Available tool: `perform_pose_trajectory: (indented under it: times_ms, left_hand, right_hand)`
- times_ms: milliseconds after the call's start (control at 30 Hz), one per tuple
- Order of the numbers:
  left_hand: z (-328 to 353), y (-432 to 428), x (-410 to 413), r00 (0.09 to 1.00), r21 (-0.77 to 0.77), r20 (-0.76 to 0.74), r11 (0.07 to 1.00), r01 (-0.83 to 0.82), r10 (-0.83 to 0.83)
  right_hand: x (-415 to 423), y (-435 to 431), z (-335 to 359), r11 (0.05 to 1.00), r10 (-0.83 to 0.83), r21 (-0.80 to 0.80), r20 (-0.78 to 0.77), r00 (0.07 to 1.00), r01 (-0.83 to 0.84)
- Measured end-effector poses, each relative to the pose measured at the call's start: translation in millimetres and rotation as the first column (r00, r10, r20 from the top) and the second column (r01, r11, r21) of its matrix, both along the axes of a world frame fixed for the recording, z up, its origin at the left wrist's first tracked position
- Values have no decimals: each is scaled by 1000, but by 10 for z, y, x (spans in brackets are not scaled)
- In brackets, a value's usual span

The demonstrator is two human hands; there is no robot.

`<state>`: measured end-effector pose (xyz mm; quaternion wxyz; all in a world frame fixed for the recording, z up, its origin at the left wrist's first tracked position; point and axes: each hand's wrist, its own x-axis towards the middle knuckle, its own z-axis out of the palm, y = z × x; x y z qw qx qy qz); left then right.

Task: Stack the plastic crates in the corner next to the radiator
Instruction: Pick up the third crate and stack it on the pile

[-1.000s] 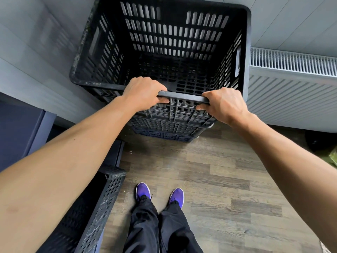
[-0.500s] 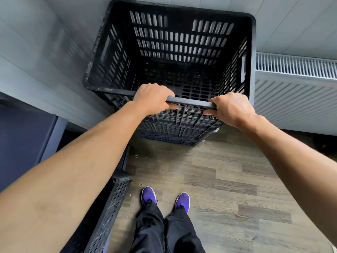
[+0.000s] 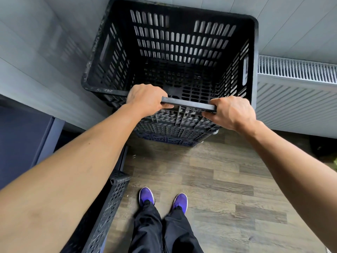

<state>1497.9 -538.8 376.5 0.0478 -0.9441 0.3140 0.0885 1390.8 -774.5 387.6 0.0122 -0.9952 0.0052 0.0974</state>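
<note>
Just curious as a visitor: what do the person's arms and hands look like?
The left hand and right hand wear no gloves, rings or watch. The left forearm and right forearm are bare to the picture's edge, no sleeves showing.

Tall black slotted plastic crate (image 3: pixel 175 57): matt, rim scuffed, dusty. Second black perforated plastic crate (image 3: pixel 107 212): scratched, dull. Grey-brown wood-look plank floor (image 3: pixel 228 189): smooth, faint sheen. White ribbed metal radiator (image 3: pixel 295 99): painted, satin. Black trousers (image 3: pixel 164 232): matt cloth.
</note>
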Motion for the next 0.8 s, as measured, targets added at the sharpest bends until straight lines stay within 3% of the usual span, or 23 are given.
perform_pose_trajectory:
  times_ms: [267, 467, 800]
  left_hand:
    - [200, 365, 161, 939, -81, -325, 993, 89, -111]
    - [162, 1043, 285, 964, -114, -265, 994, -3, -28]
    - [39, 1510, 479, 994, -182, -98, 983, 25, -44]
  right_hand:
    - [17, -18, 13, 998, 26, 57, -66, 997, -22]
    - [230, 587, -44, 982, 131, 128, 56, 990, -138]
    - [811, 1684, -70, 959, 238, 153, 23, 971, -239]
